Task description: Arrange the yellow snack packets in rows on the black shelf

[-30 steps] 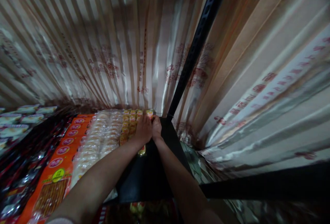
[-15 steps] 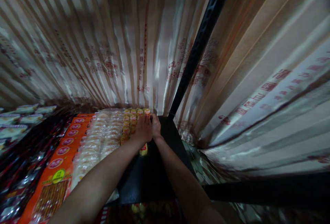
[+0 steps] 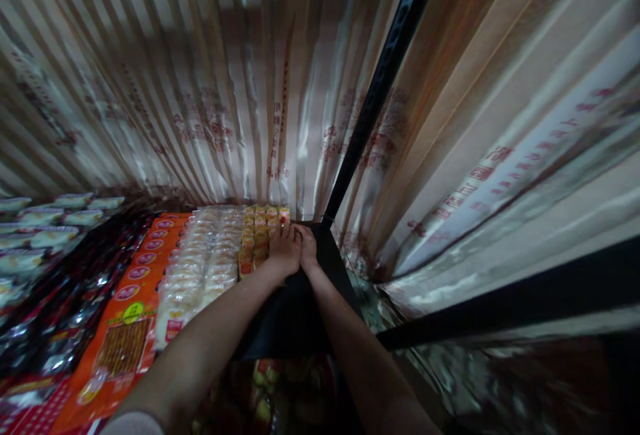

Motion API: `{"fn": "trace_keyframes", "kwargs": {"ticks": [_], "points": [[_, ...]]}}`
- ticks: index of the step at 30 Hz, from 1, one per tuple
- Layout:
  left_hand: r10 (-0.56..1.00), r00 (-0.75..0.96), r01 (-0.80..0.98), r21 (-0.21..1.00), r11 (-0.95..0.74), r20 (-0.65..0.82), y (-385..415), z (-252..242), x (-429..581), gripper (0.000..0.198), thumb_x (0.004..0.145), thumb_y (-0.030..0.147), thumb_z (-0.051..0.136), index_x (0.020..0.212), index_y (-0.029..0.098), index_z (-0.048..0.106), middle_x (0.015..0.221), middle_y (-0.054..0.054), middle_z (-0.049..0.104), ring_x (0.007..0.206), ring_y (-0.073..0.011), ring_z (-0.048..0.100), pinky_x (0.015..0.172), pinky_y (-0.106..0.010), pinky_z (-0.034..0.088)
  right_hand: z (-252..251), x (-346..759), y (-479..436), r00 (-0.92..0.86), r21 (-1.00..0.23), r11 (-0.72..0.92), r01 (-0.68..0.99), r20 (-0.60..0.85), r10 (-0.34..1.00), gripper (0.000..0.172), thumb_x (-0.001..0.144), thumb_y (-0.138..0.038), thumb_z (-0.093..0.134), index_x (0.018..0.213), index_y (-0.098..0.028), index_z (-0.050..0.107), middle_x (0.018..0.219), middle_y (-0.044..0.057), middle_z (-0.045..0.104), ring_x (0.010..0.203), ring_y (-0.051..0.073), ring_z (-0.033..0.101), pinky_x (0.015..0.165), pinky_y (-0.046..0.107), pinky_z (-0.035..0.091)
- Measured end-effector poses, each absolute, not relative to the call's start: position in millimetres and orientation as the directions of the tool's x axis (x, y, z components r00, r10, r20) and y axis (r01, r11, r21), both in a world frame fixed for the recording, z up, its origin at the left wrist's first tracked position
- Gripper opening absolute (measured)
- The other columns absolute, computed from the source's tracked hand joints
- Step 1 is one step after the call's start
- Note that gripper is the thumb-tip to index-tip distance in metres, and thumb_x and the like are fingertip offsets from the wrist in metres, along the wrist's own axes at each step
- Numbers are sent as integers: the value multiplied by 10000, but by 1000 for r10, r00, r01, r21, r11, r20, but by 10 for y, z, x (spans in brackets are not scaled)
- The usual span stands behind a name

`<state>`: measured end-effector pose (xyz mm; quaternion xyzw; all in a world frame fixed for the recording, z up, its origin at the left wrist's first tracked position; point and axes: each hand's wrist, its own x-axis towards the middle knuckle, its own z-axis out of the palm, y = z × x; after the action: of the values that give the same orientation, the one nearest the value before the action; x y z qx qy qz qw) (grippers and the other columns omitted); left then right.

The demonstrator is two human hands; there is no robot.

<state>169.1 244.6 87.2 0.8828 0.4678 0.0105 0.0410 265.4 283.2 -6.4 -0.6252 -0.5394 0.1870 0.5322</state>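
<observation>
Small gold-wrapped snack packets [image 3: 254, 227] with red marks stand in tight rows at the back of a black shelf [image 3: 295, 328]. My left hand [image 3: 285, 249] lies over the right-hand row, its fingers bent down onto the packets. Right beside it, my right hand [image 3: 307, 245] is curled in at the end of the rows, its thumb side touching my left hand. What lies between the two hands is mostly hidden, and the right fingertips do not show clearly.
Left of the gold packets are clear-wrapped pale round snacks [image 3: 200, 255], then orange bags [image 3: 135, 308], dark shiny packets [image 3: 65, 308] and white packets [image 3: 45, 235]. A black slotted post [image 3: 370, 115] rises at the back corner. Printed pleated curtains [image 3: 240, 75] hang behind.
The view has shifted a little, so the shelf's front edge sits higher. My hands stay together at the packets; the loose gold packet near my left wrist is now almost hidden.
</observation>
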Motion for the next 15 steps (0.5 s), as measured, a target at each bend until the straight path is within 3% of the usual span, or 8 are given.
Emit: {"fn": "trace_keyframes", "kwargs": {"ticks": [8,15], "points": [[778,628,764,200,-613,-19,1686,766,1553,583,782,116,413,1340,-25,318,1442,-210,310,1390,-249,146,1131,-382,157,101,2473,1900,384,-904,5,427,187,904,343,799,-91,333,1024,-76,591,1064,138,612,972,161,565,908,281,426],[725,670,651,345,-676,157,829,450,1273,581,842,187,387,1382,18,257,1470,-190,260,1386,-244,167,1133,-366,216,97,2281,978,431,-923,34,382,211,877,352,802,-117,309,1001,-156,597,1049,103,615,990,169,580,915,280,451]]}}
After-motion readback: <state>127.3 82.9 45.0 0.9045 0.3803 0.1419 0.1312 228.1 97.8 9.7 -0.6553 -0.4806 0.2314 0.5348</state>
